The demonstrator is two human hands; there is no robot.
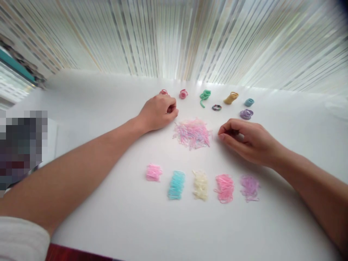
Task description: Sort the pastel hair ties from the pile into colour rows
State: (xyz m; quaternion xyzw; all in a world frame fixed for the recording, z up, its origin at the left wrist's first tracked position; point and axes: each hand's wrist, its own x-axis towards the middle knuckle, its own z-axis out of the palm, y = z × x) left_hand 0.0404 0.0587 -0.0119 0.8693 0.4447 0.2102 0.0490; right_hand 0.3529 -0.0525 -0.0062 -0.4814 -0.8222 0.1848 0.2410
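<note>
A loose pile of thin pastel elastic bands, mostly pink, lies on the white table. My left hand rests at the pile's upper left with its fingers curled closed. To the right of the pile is my right hand, its thumb and fingertips pinched together. Whatever either hand may hold is hidden or too small to tell. Nearer me lie sorted groups of bands in a row: light pink, blue, cream, deeper pink and purple.
Behind my hands are small coiled bundles: red, pink, green, yellow, blue and purple. A multicoloured ring sits among them. A striped string curtain hangs at the table's far edge.
</note>
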